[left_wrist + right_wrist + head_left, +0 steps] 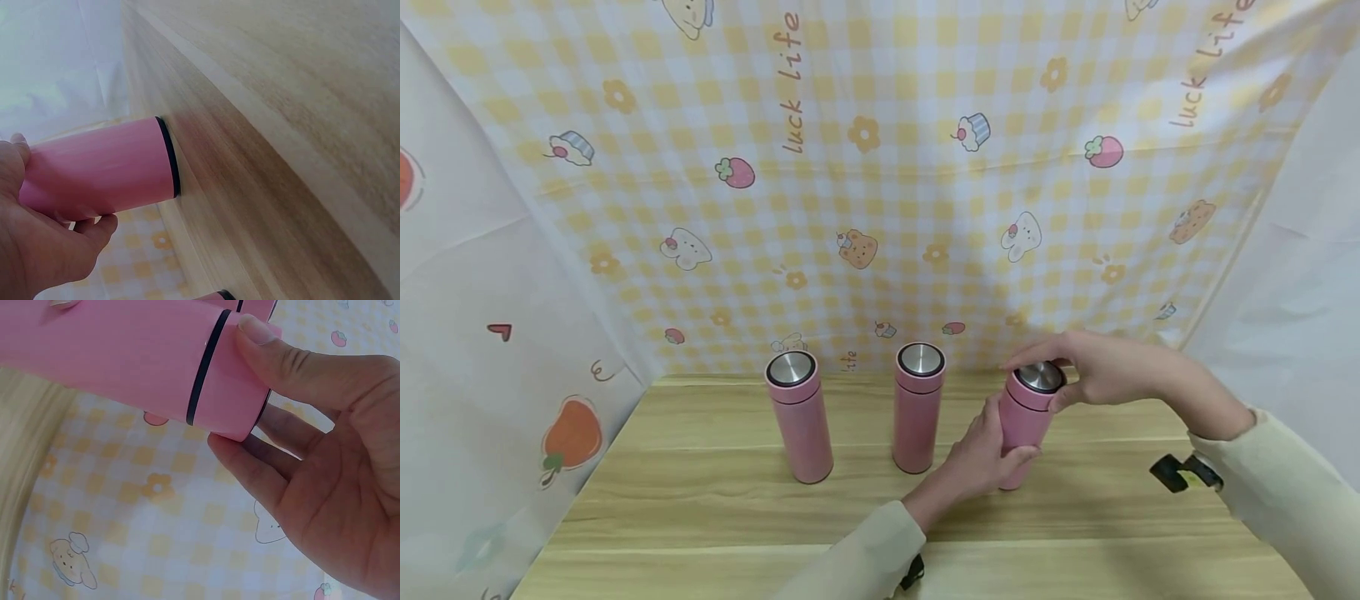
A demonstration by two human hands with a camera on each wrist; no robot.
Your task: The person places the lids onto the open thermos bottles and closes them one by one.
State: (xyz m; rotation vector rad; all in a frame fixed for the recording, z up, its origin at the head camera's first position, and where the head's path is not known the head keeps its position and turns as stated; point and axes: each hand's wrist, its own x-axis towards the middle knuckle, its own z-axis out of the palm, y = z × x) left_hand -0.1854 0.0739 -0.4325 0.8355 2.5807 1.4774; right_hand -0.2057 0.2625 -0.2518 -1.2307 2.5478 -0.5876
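Note:
Three pink thermos bottles with brushed-metal lid tops appear in the head view. My left hand [981, 458] grips the body of the rightmost thermos bottle [1022, 423], fingers and thumb curled round it. Up at its top, my right hand [1105, 367] holds the lid [234, 381] between thumb and fingers. A thin dark seam lies between lid and body in the right wrist view. The bottle's black base [169, 156] is at the tabletop in the left wrist view; whether it touches all round, I cannot tell. The middle bottle [916, 425] stands upright left of my left hand.
Farther left another pink bottle [801, 429] stands upright on the wood-grain table [700, 500]. Behind the table hangs a yellow checked cloth [910, 208] with cartoon prints. Pale cloths flank both sides, the left one [490, 400] printed with fruit.

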